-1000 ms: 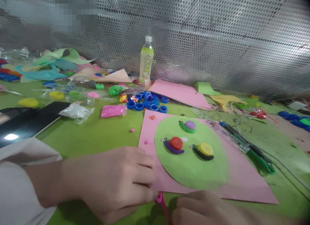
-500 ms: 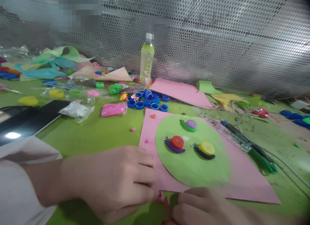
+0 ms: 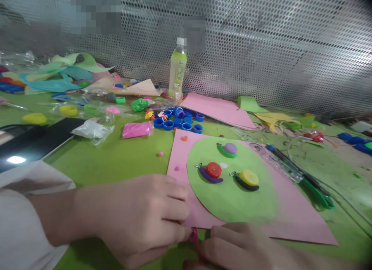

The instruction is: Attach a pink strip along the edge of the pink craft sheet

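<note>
My left hand [image 3: 136, 217] rests on the green table at the near left corner of a pink paper sheet [image 3: 293, 215], its fingertips pinching one end of a thin strip of pink clay [image 3: 194, 236]. My right hand [image 3: 247, 248] is at the bottom edge and pinches the same strip from the other side. A green paper oval [image 3: 232, 200] lies on the pink sheet. It carries three clay snails with bottle-cap shells: purple [image 3: 229, 149], red [image 3: 212, 171] and yellow [image 3: 247, 179].
Blue bottle caps [image 3: 178, 121] and a pink clay bag [image 3: 136, 129] lie behind the sheet. A drink bottle [image 3: 177, 70] stands by the perforated metal wall [image 3: 261, 49]. Green-handled scissors [image 3: 308, 181] lie to the right, a dark tablet [image 3: 35, 142] to the left.
My right hand has crept left and forward toward my left hand, closing over the pink clay strip. The left hand has stayed put.
</note>
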Available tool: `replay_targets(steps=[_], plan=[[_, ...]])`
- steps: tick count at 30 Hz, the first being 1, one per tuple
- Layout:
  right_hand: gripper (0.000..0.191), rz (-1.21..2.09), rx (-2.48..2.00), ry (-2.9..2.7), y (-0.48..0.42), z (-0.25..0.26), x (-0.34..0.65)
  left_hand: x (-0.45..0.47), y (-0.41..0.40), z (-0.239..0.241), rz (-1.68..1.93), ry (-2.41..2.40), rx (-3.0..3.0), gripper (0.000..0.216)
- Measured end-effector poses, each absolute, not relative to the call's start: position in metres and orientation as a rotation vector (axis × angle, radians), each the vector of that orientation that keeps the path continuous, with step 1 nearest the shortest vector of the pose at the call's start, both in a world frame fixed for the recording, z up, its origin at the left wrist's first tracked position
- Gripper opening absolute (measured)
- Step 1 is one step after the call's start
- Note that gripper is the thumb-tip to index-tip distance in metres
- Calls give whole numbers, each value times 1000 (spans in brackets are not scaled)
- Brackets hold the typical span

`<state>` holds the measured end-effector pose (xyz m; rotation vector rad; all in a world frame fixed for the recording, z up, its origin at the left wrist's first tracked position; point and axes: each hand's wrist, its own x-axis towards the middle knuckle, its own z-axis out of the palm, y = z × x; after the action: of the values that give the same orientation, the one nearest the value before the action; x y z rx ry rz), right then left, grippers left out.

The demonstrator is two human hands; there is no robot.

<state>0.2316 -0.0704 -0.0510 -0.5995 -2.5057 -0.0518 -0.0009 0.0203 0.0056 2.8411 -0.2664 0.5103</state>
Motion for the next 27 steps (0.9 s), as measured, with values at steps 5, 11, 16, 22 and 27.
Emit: replay_targets(steps=[5,11,16,22,27], plan=[[34,-55,-627,-2600,-65,-43,238,-1,23,5,464,-250,2843,26],[52,14,-652,-2321,-74,-58,227,-1,24,4,505,-264,2842,27],[62,86,-654,-2100,-78,-63,218,-2,23,6,484,-292,2845,26],[62,102,-635,-2110,-77,-61,219,-2,23,5,492,-297,2838,27],[66,4,-570,-2273,-76,-56,225,-3,23,4,478,-274,2856,25]])
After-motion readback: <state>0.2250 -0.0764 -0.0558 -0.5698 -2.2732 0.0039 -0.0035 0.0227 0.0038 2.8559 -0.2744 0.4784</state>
